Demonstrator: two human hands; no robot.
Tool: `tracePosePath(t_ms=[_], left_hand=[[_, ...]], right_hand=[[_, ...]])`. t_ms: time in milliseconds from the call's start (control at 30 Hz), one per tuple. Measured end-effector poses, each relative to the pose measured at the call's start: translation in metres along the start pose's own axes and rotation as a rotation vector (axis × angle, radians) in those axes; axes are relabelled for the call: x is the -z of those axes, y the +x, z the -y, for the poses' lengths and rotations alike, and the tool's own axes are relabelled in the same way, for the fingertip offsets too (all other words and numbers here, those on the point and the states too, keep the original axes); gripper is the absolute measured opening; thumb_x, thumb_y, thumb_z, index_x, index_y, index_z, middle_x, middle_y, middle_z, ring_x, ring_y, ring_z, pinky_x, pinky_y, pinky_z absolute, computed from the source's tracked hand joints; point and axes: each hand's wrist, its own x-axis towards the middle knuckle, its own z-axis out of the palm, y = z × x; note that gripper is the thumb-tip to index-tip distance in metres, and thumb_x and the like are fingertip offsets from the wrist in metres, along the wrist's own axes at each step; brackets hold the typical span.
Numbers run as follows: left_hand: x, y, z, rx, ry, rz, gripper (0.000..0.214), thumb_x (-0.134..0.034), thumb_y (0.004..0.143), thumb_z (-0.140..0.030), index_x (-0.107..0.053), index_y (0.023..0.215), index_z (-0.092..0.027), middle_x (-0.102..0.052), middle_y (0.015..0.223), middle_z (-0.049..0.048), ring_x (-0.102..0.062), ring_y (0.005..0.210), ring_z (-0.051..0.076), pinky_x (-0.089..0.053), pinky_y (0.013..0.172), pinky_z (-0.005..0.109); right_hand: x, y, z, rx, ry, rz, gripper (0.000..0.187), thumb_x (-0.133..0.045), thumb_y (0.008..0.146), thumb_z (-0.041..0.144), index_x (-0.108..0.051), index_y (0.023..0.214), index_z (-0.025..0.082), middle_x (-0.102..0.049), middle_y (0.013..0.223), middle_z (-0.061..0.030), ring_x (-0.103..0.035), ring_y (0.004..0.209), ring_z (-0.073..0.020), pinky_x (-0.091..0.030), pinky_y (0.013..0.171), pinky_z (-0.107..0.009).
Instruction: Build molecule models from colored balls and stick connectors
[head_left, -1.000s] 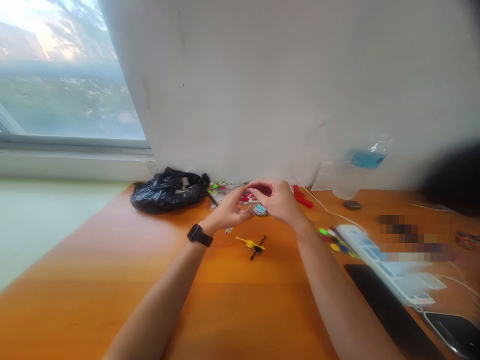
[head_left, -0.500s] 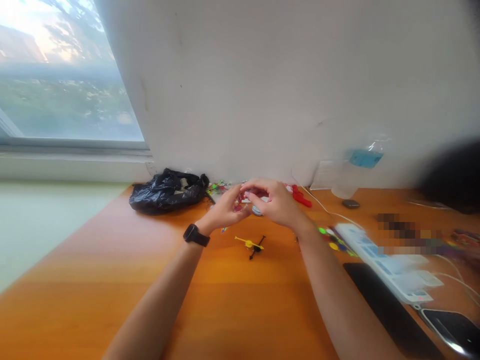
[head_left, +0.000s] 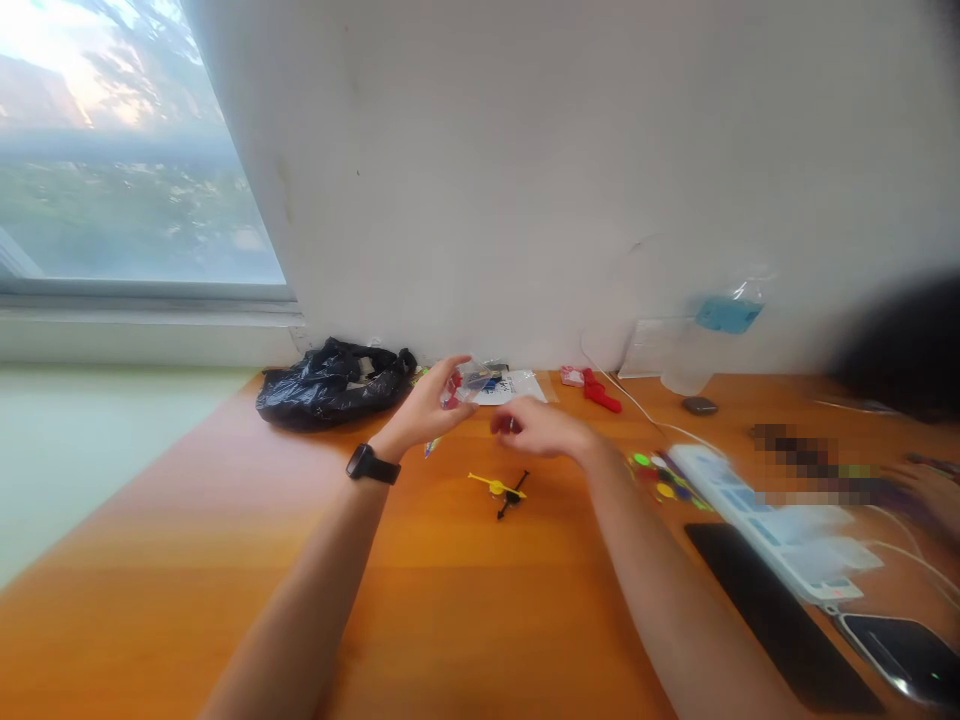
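My left hand, with a black watch on its wrist, is curved round a clear plastic bag with small red pieces in it. The thumb and forefinger are apart at the bag's mouth side. To its right is my right hand, its fingers curled in; whatever they hold is too small to make out. The two hands are apart, above the wooden table. Nearer to me lies a crossed pair of thin pointers, one a yellow pointer and one a black pointer.
A black plastic bag sits at the back left. White packaging and a red object lie by the wall. On the right are coloured discs, a white power strip, a black slab and another person's hand.
My hands have drawn apart: the left moved left with the clear bag, and the right moved slightly down. The white packaging behind them now shows. The pointers have stayed put.
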Motion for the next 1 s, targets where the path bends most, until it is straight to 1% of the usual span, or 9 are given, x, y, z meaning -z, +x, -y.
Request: tracePosePath(t_ms=[67,133,233,367,467,633,733,867,1000], left_hand=[[-0.001,0.0,0.0,-0.001,0.008,0.008,0.066,-0.072,0.084,-0.029,-0.05,0.145,-0.02,-0.065,0.116,0.0089,-0.063,0.102,0.024,-0.051,0.091,0.037],[-0.002,0.0,-0.001,-0.001,0.026,0.016,0.066,-0.071,0.083,-0.028,-0.05,0.145,-0.02,-0.065,0.116,0.0088,-0.063,0.101,0.023,-0.05,0.091,0.038],[-0.003,0.0,-0.001,0.002,0.052,0.025,0.067,-0.071,0.081,-0.026,-0.051,0.145,-0.02,-0.064,0.113,0.0079,-0.063,0.095,0.022,-0.051,0.09,0.038],[-0.003,0.0,-0.002,-0.012,0.068,0.029,0.066,-0.07,0.081,-0.025,-0.051,0.144,-0.02,-0.064,0.111,0.0074,-0.062,0.091,0.021,-0.051,0.088,0.038],[-0.001,0.0,-0.003,-0.03,0.067,0.028,0.066,-0.071,0.082,-0.027,-0.051,0.144,-0.021,-0.064,0.111,0.0074,-0.062,0.092,0.022,-0.051,0.087,0.037],[-0.002,0.001,0.0,0.005,0.109,-0.031,0.067,-0.071,0.082,-0.028,-0.051,0.145,-0.021,-0.065,0.113,0.0084,-0.063,0.096,0.023,-0.052,0.091,0.038],[-0.004,0.002,0.005,0.027,0.15,-0.078,0.069,-0.072,0.081,-0.029,-0.051,0.145,-0.02,-0.065,0.117,0.0092,-0.064,0.101,0.024,-0.051,0.096,0.041],[-0.009,0.003,0.005,0.048,0.183,-0.099,0.07,-0.072,0.08,-0.03,-0.049,0.146,-0.018,-0.065,0.117,0.0099,-0.064,0.101,0.024,-0.051,0.096,0.042],[-0.018,0.002,-0.001,0.042,0.192,-0.13,0.069,-0.072,0.081,-0.031,-0.049,0.145,-0.019,-0.064,0.118,0.01,-0.063,0.101,0.024,-0.051,0.096,0.042]], right_hand=[[-0.022,0.014,-0.006,-0.007,-0.016,0.221,0.024,-0.073,0.079,0.026,-0.075,0.102,0.02,-0.078,0.1,-0.0049,-0.07,0.082,-0.0191,-0.044,0.061,-0.023],[-0.043,0.027,-0.009,0.04,-0.047,0.289,0.025,-0.077,0.076,0.029,-0.075,0.099,0.02,-0.078,0.099,-0.0046,-0.071,0.083,-0.0194,-0.044,0.061,-0.023],[-0.065,0.04,-0.011,0.013,-0.07,0.317,0.027,-0.08,0.069,0.024,-0.075,0.095,0.019,-0.078,0.096,-0.0048,-0.071,0.081,-0.0195,-0.043,0.058,-0.023],[-0.07,0.04,-0.011,0.003,-0.049,0.249,0.023,-0.078,0.067,0.017,-0.074,0.09,0.019,-0.076,0.086,-0.0042,-0.069,0.074,-0.0189,-0.042,0.057,-0.023],[-0.059,0.037,-0.013,0.048,0.015,0.11,0.02,-0.074,0.07,0.015,-0.075,0.089,0.019,-0.075,0.084,-0.0036,-0.068,0.073,-0.0177,-0.041,0.057,-0.023],[-0.026,0.029,-0.024,0.066,0.319,-0.172,0.019,-0.069,0.077,0.017,-0.074,0.096,0.016,-0.071,0.072,-0.0011,-0.066,0.065,-0.015,-0.046,0.058,-0.022],[-0.002,0.022,-0.026,0.061,0.54,-0.527,0.02,-0.071,0.083,0.032,-0.071,0.094,0.015,-0.07,0.07,-0.0014,-0.066,0.059,-0.0152,-0.052,0.057,-0.025],[0.021,0.008,-0.012,0.128,0.771,-1.034,0.028,-0.074,0.084,0.042,-0.067,0.095,0.017,-0.072,0.075,-0.0031,-0.073,0.068,-0.0183,-0.061,0.064,-0.029],[0.026,-0.004,0.016,0.19,0.812,-1.2,0.027,-0.074,0.087,0.044,-0.067,0.096,0.019,-0.074,0.082,-0.004,-0.074,0.072,-0.0182,-0.064,0.07,-0.031]])
